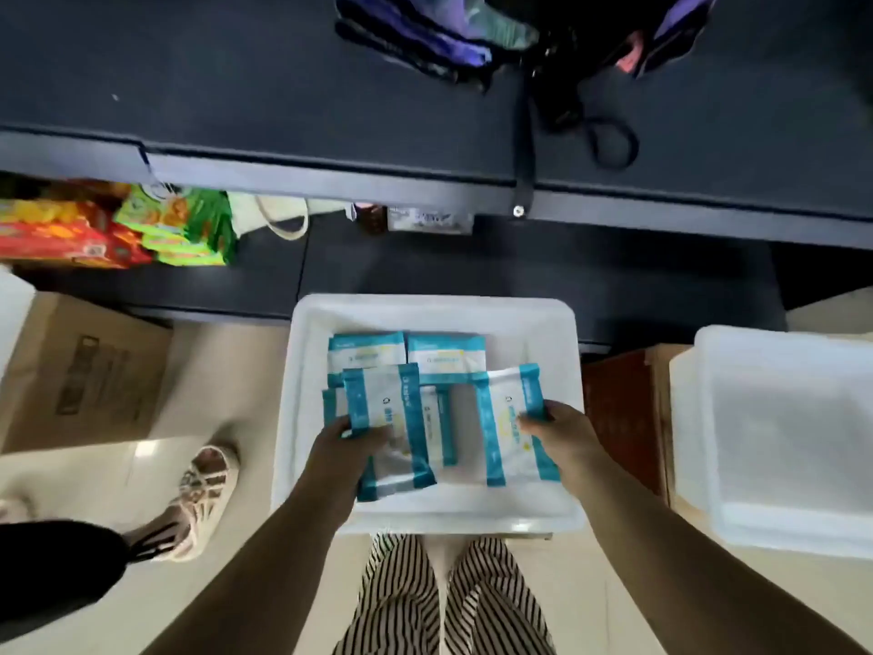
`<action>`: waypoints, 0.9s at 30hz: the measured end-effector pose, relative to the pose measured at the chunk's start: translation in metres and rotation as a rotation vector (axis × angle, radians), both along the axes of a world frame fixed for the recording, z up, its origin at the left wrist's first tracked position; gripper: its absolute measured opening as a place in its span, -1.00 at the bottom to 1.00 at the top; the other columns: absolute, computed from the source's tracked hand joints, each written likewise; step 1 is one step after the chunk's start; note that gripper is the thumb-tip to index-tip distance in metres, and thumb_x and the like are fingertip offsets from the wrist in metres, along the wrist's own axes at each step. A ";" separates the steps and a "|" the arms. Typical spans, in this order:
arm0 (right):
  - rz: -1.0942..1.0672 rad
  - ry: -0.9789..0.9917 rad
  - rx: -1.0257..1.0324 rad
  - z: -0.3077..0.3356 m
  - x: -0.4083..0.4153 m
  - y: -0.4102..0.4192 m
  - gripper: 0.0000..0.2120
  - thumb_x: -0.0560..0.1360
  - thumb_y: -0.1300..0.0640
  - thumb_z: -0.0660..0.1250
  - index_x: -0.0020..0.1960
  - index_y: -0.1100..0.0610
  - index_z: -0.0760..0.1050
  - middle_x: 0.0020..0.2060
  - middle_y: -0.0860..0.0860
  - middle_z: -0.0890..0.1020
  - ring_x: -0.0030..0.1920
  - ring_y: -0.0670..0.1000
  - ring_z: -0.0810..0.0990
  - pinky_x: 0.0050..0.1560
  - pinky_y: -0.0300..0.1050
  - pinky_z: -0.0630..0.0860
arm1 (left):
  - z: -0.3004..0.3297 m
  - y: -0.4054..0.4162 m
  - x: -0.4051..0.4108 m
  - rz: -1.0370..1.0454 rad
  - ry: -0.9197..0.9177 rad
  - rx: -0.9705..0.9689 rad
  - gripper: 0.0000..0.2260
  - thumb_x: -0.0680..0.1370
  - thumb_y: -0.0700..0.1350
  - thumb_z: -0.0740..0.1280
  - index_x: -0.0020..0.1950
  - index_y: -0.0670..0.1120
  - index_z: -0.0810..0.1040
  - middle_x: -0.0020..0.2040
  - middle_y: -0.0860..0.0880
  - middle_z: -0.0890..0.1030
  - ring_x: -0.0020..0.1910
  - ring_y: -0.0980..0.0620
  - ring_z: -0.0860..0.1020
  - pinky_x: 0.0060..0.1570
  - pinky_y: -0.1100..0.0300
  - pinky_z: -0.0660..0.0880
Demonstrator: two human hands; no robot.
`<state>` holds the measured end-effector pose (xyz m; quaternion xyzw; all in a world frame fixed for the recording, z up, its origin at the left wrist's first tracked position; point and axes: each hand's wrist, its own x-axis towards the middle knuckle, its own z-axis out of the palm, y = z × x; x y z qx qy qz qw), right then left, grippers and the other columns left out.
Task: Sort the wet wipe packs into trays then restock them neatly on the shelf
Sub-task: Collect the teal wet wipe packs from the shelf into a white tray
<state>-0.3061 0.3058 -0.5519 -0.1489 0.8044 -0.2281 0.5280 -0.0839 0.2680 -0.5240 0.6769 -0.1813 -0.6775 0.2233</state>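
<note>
both hands on packs in the tray

while the white tray [302, 371] sits on the floor in front of the dark shelf [425, 267], each hand holds one teal-and-white pack over it. the left hand [347, 439] has its grip closed round the near edge of the left pack [385, 418], thumb on top, the pack tilted and lying over other packs beneath. the right hand [560, 430] pinches the right pack [508, 418] along its right side, fingers curled over the edge, the pack angled a little toward the tray's right wall. two more packs [408, 352] lie flat side by side at the far end of the tray, and at least one other shows between the two held ones. striped trousers [449, 602] show just below the tray. to the right stands a second tray [779, 437] stacked on another, near a brown box. to the left are a cardboard box [89, 375] and another person's sandalled foot [203, 494]. coloured boxes [113, 229] sit on the shelf's lower level at the left.
</note>
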 end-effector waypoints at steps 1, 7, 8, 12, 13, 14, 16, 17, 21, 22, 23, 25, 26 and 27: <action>0.004 0.004 0.027 -0.021 0.000 0.003 -0.80 0.45 0.34 0.35 0.07 0.35 0.55 -0.13 0.19 0.60 -0.11 0.10 0.55 0.01 -0.01 0.51 | -0.020 0.006 -0.001 0.011 -0.009 0.033 -0.79 0.44 -0.43 0.31 0.05 -0.27 0.51 -0.10 -0.22 0.61 -0.22 -0.17 0.61 -0.12 -0.01 0.57; 0.022 0.030 0.153 -0.123 0.005 0.007 -0.78 0.48 0.28 0.32 0.11 0.32 0.55 -0.10 0.19 0.57 -0.10 0.07 0.50 -0.06 -0.12 0.47 | -0.099 0.033 -0.006 0.022 -0.018 0.162 -0.86 0.48 -0.40 0.28 -0.09 -0.18 0.48 -0.15 -0.12 0.61 -0.19 -0.08 0.58 -0.07 -0.01 0.56; 0.036 0.032 0.165 -0.136 0.007 0.005 -0.76 0.48 0.28 0.32 0.12 0.31 0.55 -0.09 0.19 0.58 -0.11 0.05 0.49 -0.14 -0.19 0.43 | -0.109 0.033 -0.007 0.027 -0.016 0.171 -0.86 0.49 -0.39 0.28 -0.10 -0.17 0.48 -0.17 -0.10 0.61 -0.20 -0.06 0.59 -0.14 0.04 0.59; 0.067 -0.017 0.166 -0.173 0.016 -0.007 -0.68 0.49 0.27 0.32 0.24 0.23 0.50 0.02 0.17 0.59 -0.03 0.07 0.54 -0.11 -0.19 0.50 | -0.141 0.031 -0.010 0.069 -0.027 0.196 -0.87 0.50 -0.37 0.27 -0.02 -0.17 0.47 -0.11 -0.09 0.61 -0.18 -0.03 0.60 -0.21 0.09 0.61; 0.080 -0.025 0.158 -0.176 0.017 -0.008 -0.70 0.50 0.25 0.31 0.23 0.21 0.49 0.02 0.15 0.59 -0.04 0.06 0.54 -0.14 -0.22 0.50 | -0.146 0.029 -0.013 0.068 -0.028 0.194 -0.87 0.51 -0.36 0.27 -0.01 -0.18 0.48 -0.11 -0.09 0.61 -0.19 -0.02 0.61 -0.22 0.11 0.61; 0.079 -0.037 0.154 -0.174 0.018 -0.009 -0.72 0.52 0.22 0.29 0.22 0.19 0.49 -0.01 0.12 0.59 -0.06 0.05 0.53 -0.21 -0.25 0.48 | -0.151 0.027 -0.016 0.062 -0.031 0.190 -0.87 0.51 -0.36 0.27 -0.01 -0.18 0.48 -0.10 -0.09 0.61 -0.19 -0.01 0.61 -0.23 0.13 0.61; 0.080 -0.043 0.151 -0.170 0.014 -0.008 -0.74 0.53 0.16 0.26 0.21 0.19 0.50 0.00 0.11 0.60 -0.06 0.05 0.55 -0.17 -0.22 0.52 | -0.157 0.025 -0.024 0.057 -0.039 0.179 -0.87 0.50 -0.37 0.27 -0.03 -0.17 0.49 -0.10 -0.09 0.60 -0.18 0.00 0.59 -0.21 0.13 0.59; 0.094 -0.023 0.160 -0.167 0.009 -0.006 -0.73 0.54 0.13 0.26 0.20 0.20 0.50 0.02 0.09 0.59 -0.04 0.05 0.55 -0.09 -0.17 0.52 | -0.158 0.024 -0.029 0.056 -0.038 0.175 -0.86 0.50 -0.37 0.27 -0.05 -0.16 0.49 -0.10 -0.09 0.60 -0.17 -0.01 0.59 -0.18 0.12 0.56; 0.159 0.090 0.185 -0.142 -0.015 0.009 -0.64 0.56 0.05 0.22 0.28 0.21 0.43 0.14 0.06 0.54 0.09 0.07 0.49 -0.03 -0.15 0.42 | -0.161 0.020 -0.065 0.020 0.020 0.168 -0.88 0.50 -0.36 0.28 -0.06 -0.17 0.48 -0.13 -0.07 0.59 -0.18 0.00 0.58 -0.17 0.14 0.56; 0.172 0.111 0.158 -0.132 -0.021 0.013 -0.63 0.56 0.05 0.22 0.31 0.20 0.41 0.18 0.03 0.53 0.14 0.05 0.49 0.06 -0.14 0.41 | -0.163 0.020 -0.078 -0.009 0.029 0.172 -0.89 0.50 -0.36 0.29 -0.03 -0.18 0.49 -0.12 -0.08 0.59 -0.16 -0.02 0.58 -0.13 0.12 0.56; 0.183 0.137 0.116 -0.122 -0.026 0.016 -0.64 0.56 0.05 0.22 0.31 0.17 0.41 0.17 -0.04 0.51 0.14 -0.01 0.48 0.10 -0.15 0.40 | -0.166 0.021 -0.091 -0.045 0.038 0.178 -0.89 0.50 -0.35 0.30 -0.03 -0.18 0.49 -0.10 -0.09 0.59 -0.13 -0.05 0.58 -0.06 0.07 0.56; 0.180 0.221 -0.012 -0.099 -0.034 0.023 -0.69 0.55 0.09 0.24 0.28 0.12 0.43 0.03 -0.13 0.48 0.02 -0.15 0.47 0.03 -0.30 0.39 | -0.172 0.024 -0.119 -0.117 0.060 0.200 -0.90 0.49 -0.32 0.32 -0.06 -0.14 0.50 -0.06 -0.10 0.59 -0.03 -0.10 0.57 0.10 -0.04 0.51; 0.172 0.289 -0.079 -0.089 -0.040 0.027 -0.72 0.55 0.11 0.25 0.25 0.10 0.46 -0.03 -0.14 0.48 -0.07 -0.21 0.47 -0.06 -0.41 0.39 | -0.176 0.026 -0.134 -0.140 0.064 0.211 -0.90 0.49 -0.30 0.33 -0.06 -0.12 0.50 -0.04 -0.10 0.59 0.00 -0.11 0.56 0.13 -0.06 0.49; 0.175 0.362 -0.126 -0.083 -0.046 0.030 -0.72 0.54 0.12 0.27 0.24 0.10 0.46 -0.06 -0.14 0.48 -0.13 -0.24 0.46 -0.14 -0.49 0.36 | -0.182 0.027 -0.147 -0.153 0.049 0.219 -0.90 0.49 -0.28 0.34 -0.05 -0.13 0.49 -0.01 -0.11 0.59 0.01 -0.10 0.56 0.13 -0.06 0.49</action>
